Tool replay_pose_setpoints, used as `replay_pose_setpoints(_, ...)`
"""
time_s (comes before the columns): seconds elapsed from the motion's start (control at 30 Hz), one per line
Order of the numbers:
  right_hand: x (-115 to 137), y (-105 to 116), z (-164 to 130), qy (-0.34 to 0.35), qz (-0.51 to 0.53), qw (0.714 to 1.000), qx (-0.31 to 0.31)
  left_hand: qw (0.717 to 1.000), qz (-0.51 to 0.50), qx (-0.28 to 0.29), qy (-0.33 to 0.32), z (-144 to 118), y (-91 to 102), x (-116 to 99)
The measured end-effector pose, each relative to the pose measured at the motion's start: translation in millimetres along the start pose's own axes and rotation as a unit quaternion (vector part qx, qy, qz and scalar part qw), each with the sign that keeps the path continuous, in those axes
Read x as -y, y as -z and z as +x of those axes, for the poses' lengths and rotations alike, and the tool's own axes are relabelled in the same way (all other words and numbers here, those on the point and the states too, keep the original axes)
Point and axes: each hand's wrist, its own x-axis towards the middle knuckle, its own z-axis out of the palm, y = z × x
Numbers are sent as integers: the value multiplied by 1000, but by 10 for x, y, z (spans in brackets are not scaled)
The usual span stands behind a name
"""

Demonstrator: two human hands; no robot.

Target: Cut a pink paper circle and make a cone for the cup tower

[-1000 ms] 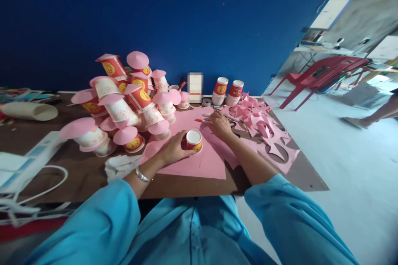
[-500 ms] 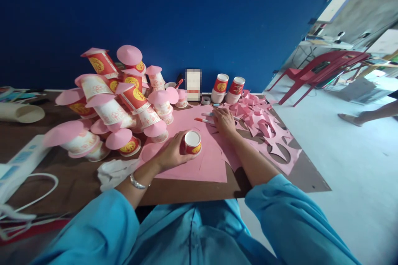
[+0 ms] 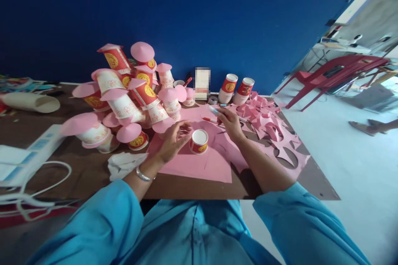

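A red and gold paper cup (image 3: 198, 148) stands upside down on a pink paper sheet (image 3: 199, 172), its pale base facing up. Just left of it is my left hand (image 3: 175, 140), open, fingers apart and curved, holding nothing. Beyond the cup, my right hand (image 3: 229, 122) is closed around a slim white and light-blue pen (image 3: 213, 110), whose end points up and left. An orange-tipped white marker (image 3: 209, 119) lies by the right fingertips; a dark thin tool beneath them is partly hidden.
Several cups with pink cone tops (image 3: 124, 103) are heaped at the left. Two cup stacks (image 3: 228, 89) stand by the blue wall. Pink paper scraps (image 3: 264, 118) cover the right side. A crumpled white cloth (image 3: 126, 163) and white cable (image 3: 46, 174) lie left. A person's leg (image 3: 385, 126) shows far right.
My left hand has let go of the cup and drawn slightly left. My right hand has lifted from the paper with the white and blue pen in it. The view has shifted.
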Motion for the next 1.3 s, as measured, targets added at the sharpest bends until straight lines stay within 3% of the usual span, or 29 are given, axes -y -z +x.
replay_pose_setpoints(0.17, 495, -68, 171, -27, 121, 985, 119, 995, 19, -85, -39, 1, -49, 51)
replay_pose_setpoints(0.27, 630, -176, 261, -56, 185, 969, 156, 993, 35, -104, -36, 4, -48, 51)
replay_pose_setpoints(0.33, 582, -281, 281, -105, 241, 953, 149, 994, 56, -96, -22, 10, -32, 44)
replay_pose_setpoints(0.47, 371, -363, 273, -131, 271, 946, 116, 989, 125, -83, -4, 24, 12, 23)
replay_pose_setpoints(0.67, 484, 75, 395, -149, 298, 940, 73, 989, 140, -37, 6, 42, -33, -103)
replay_pose_setpoints(0.8, 609, 201, 551, -96, 354, 927, 74, 992, 123, -14, 11, 63, -44, -248)
replay_pose_setpoints(1.0, 297, -97, 484, -131, 387, 910, 69, 980, 192, -15, -49, 160, 45, -404)
replay_pose_setpoints(1.13, 47, -275, 346, -176, 358, 911, 105, 975, 201, -47, -86, 493, 4, -352)
replay_pose_setpoints(1.3, -40, -336, 242, -182, 326, 921, 114, 963, 239, -55, -109, 905, -90, -217)
